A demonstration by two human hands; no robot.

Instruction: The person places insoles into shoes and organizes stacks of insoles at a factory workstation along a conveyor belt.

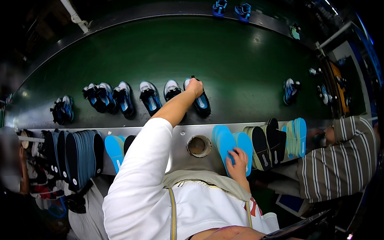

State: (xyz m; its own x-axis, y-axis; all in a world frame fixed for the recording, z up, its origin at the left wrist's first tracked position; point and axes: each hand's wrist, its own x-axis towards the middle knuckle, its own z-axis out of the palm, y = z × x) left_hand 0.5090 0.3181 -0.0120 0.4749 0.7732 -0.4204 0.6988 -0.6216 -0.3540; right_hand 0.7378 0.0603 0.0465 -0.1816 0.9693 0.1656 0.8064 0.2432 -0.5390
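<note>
The left hand [194, 87] reaches far out over the green conveyor belt [223, 55] and rests on the heel of a dark shoe with a light blue insole [201, 102], fingers curled over its rim; whether they are truly clamped on it is hard to tell from this angle. That shoe is the last on the right in a row of similar shoes [123, 99] standing along the near edge of the belt, toes toward the person. One more shoe [290, 91] stands apart, toward the belt's right end, and two blue shoes [231, 9] sit at its far edge.

The right hand [238, 160] lies on a bright blue insole [226, 144] at the front of the metal tabletop [180, 135], fingers closed over its lower edge. The insole leans against a row of dark and blue insoles [277, 140] stacked on edge to its right. Just left of it is a round hole [199, 146] in the tabletop. More dark insoles [77, 155] stand at the tabletop's left end. A person in a striped sleeve [341, 161] sits at the right.
</note>
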